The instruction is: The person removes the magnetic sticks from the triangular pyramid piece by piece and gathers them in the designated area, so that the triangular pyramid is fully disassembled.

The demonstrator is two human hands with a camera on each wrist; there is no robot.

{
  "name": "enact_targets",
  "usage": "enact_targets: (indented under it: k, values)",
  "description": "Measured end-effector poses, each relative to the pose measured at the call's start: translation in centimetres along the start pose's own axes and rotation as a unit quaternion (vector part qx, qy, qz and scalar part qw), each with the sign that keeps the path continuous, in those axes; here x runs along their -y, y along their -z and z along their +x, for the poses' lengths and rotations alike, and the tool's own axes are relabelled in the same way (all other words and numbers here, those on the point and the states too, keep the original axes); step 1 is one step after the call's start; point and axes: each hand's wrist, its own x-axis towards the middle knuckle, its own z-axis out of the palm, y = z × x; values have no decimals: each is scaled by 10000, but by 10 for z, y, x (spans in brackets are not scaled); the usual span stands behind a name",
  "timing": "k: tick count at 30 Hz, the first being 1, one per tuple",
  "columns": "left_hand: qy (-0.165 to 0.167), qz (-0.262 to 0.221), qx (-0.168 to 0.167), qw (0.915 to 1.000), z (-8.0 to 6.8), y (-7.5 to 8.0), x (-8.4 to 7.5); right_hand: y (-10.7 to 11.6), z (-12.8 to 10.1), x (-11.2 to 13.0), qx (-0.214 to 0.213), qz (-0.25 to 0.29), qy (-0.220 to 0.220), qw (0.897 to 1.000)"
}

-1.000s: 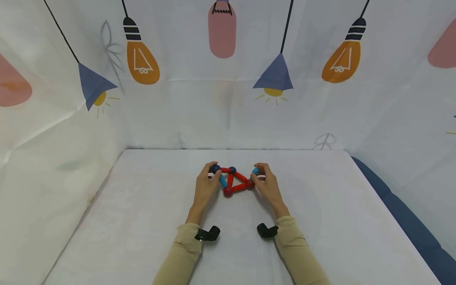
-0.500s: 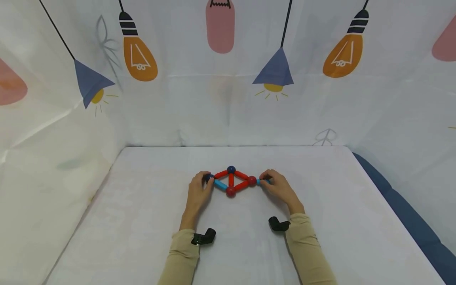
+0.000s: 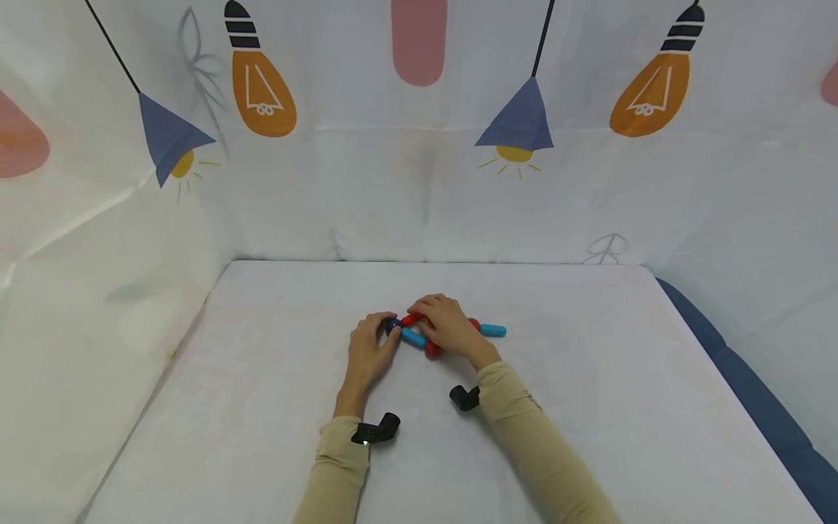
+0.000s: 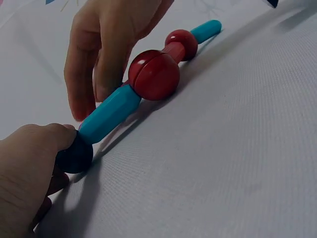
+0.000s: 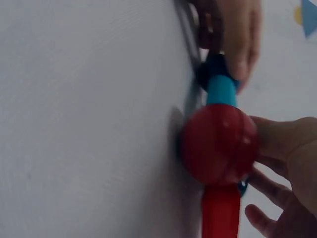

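Observation:
A flat frame of red and light blue toy rods joined by balls lies on the white table. My left hand (image 3: 371,353) pinches the dark blue ball (image 4: 77,154) at its left corner. From that ball a light blue rod (image 4: 110,114) runs to a red ball (image 4: 157,74), and a red rod (image 3: 411,319) leads off behind. Over the middle of the frame is my right hand (image 3: 452,329), its fingertips at this red rod; whether they grip it is hidden. Past the hand, another light blue rod (image 3: 493,330) sticks out from a second red ball (image 4: 181,43).
The white tabletop (image 3: 294,306) reaches to a back wall sheet (image 3: 366,189) printed with lamps and bulbs. A dark blue padded edge (image 3: 740,371) runs along the right side. Black cameras sit at both wrists.
My right hand has let go of the light blue rod at the right end and moved left over the frame. That rod now lies pointing right. My left hand stays on the dark blue ball.

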Motion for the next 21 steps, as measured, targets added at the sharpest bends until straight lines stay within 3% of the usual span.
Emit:
enact_targets:
  k: [3, 7, 15, 21]
  values:
    - [-117, 2, -2, 9999, 1, 1, 0, -4, 7, 3, 146, -559, -68, 9983]
    - [-176, -6, 8, 9998, 2, 2, 0, -8, 11, 3, 19, -933, -84, 9956]
    - [-124, 36, 160, 9998, 3, 5, -2, -9, 12, 6, -203, -909, -47, 9956]
    - [-74, 21, 202, 9998, 1, 5, -2, -11, 13, 3, -158, -890, -469, 9948]
